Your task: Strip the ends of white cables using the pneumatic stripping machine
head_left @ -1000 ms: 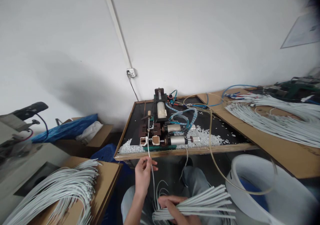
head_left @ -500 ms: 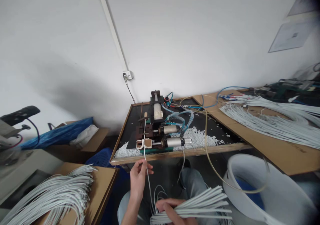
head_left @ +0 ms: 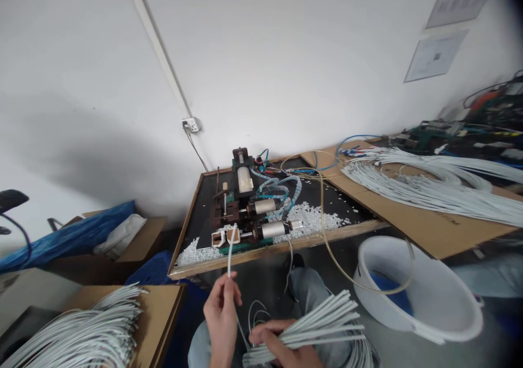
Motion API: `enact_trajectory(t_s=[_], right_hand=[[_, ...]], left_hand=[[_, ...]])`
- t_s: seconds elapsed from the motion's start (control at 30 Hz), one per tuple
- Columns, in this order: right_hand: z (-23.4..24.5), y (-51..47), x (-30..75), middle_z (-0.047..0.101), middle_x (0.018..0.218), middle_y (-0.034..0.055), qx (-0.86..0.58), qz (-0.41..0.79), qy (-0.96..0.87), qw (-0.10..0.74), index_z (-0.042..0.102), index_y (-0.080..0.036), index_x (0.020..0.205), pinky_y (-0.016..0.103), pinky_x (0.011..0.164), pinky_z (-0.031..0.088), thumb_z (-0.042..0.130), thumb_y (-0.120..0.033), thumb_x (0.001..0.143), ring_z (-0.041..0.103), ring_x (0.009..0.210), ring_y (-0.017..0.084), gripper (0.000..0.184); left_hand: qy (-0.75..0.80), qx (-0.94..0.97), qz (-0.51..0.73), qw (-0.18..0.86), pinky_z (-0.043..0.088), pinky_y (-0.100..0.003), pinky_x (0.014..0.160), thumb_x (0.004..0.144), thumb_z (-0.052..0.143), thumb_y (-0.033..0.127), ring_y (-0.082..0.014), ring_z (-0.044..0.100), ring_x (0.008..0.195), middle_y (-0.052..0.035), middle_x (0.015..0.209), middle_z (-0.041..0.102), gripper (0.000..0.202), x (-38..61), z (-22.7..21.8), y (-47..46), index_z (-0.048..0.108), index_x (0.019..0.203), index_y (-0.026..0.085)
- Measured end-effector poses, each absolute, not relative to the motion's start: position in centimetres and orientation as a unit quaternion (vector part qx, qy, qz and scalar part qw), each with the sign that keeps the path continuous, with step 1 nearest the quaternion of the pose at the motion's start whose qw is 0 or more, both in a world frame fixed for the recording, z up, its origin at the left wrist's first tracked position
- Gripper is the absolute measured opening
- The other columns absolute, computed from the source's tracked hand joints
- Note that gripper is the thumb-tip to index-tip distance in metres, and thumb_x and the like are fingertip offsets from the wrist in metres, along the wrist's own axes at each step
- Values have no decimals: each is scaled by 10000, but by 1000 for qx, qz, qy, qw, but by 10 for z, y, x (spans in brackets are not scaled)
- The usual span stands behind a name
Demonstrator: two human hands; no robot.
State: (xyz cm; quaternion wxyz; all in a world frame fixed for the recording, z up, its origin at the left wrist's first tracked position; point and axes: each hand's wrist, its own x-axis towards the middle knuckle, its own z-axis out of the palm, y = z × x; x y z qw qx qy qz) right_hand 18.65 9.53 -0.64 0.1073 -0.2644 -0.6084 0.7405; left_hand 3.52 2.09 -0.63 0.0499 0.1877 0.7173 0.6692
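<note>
My left hand [head_left: 222,312] pinches a single white cable [head_left: 229,259] near its tip. The cable end points up toward the small pneumatic machine [head_left: 245,213] on the black-topped bench [head_left: 351,207]. My right hand [head_left: 273,345] is closed around a bundle of white cables [head_left: 322,327] resting across my lap. The machine carries two silver cylinders and blue hoses. White plastic bits [head_left: 312,215] lie scattered around it.
A pile of white cables [head_left: 87,330] lies on a cardboard surface at lower left. More cables [head_left: 429,185] spread over the brown table at right. A white bucket [head_left: 417,289] stands on the floor to the right. A beige hose [head_left: 327,237] hangs off the bench.
The view has swung to the right and down. My left hand has drawn the single cable back, so its tip has come away from the machine's front.
</note>
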Motion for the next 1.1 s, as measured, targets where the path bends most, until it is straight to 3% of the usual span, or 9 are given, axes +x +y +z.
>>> enact_trajectory(t_s=[0.07, 0.13, 0.2, 0.33, 0.47, 0.67, 0.73, 0.9, 1.1], right_hand=[[-8, 95, 185, 776, 908, 88, -249, 749, -606, 102, 755, -186, 908, 339, 764, 525, 603, -568, 800, 705, 889, 266, 425], [-10, 93, 184, 771, 862, 77, -212, 748, -618, 112, 746, -191, 827, 366, 839, 512, 605, -532, 803, 704, 891, 269, 370], [-12, 90, 182, 753, 849, 71, -182, 747, -627, 125, 720, -201, 767, 383, 889, 494, 611, -500, 788, 692, 907, 274, 319], [-16, 85, 181, 700, 998, 74, -199, 734, -629, 161, 658, -228, 942, 379, 921, 476, 613, -406, 753, 627, 1039, 275, 264], [-23, 83, 182, 647, 1124, 94, -220, 712, -642, 181, 625, -228, 1009, 387, 959, 449, 620, -437, 731, 587, 1084, 282, 348], [-24, 89, 182, 692, 880, 78, -312, 769, -546, 110, 677, -190, 927, 387, 804, 527, 607, -654, 727, 653, 880, 272, 510], [-18, 93, 182, 713, 942, 91, -327, 783, -520, 100, 710, -178, 981, 371, 792, 541, 632, -686, 696, 658, 928, 276, 587], [-5, 101, 186, 725, 1091, 117, -320, 771, -545, 84, 760, -189, 1001, 407, 862, 543, 606, -757, 675, 643, 1064, 314, 673], [-6, 103, 189, 728, 1121, 99, -304, 786, -535, 67, 753, -209, 1036, 388, 900, 522, 610, -737, 692, 637, 1106, 299, 647]], left_hand=[[734, 283, 608, 110, 528, -295, 736, 862, 606, 446, -219, 654, 792, -61, 823, 712, 307, 48, 3, 21, 735, 1007, 209], [734, 377, 539, 171, 448, -398, 1001, 868, 610, 399, -294, 577, 1151, -110, 1167, 685, 311, 57, 18, 21, 728, 1110, 244], [719, 437, 496, 215, 383, -431, 1073, 893, 578, 366, -301, 508, 1253, -110, 1287, 628, 316, 65, 35, 21, 706, 1168, 274], [664, 531, 422, 314, 487, -356, 908, 918, 550, 340, -268, 646, 1002, -110, 1062, 720, 253, 77, 59, 23, 758, 1049, 281], [651, 520, 455, 315, 500, -349, 812, 908, 561, 365, -275, 657, 858, -115, 844, 732, 274, 85, 56, 25, 790, 819, 242], [713, 358, 546, 256, 497, -252, 604, 917, 523, 455, -197, 639, 672, -78, 778, 725, 352, 76, 31, 23, 732, 807, 194], [706, 280, 609, 229, 480, -232, 532, 904, 535, 484, -165, 606, 571, -50, 686, 699, 360, 65, 23, 25, 692, 802, 176], [674, 178, 706, 127, 495, -249, 543, 834, 634, 484, -151, 592, 523, -5, 589, 632, 343, 28, 9, 33, 674, 770, 149], [672, 163, 709, 137, 472, -236, 520, 771, 694, 491, -141, 595, 504, -7, 592, 648, 360, -6, 0, 41, 684, 742, 133]])
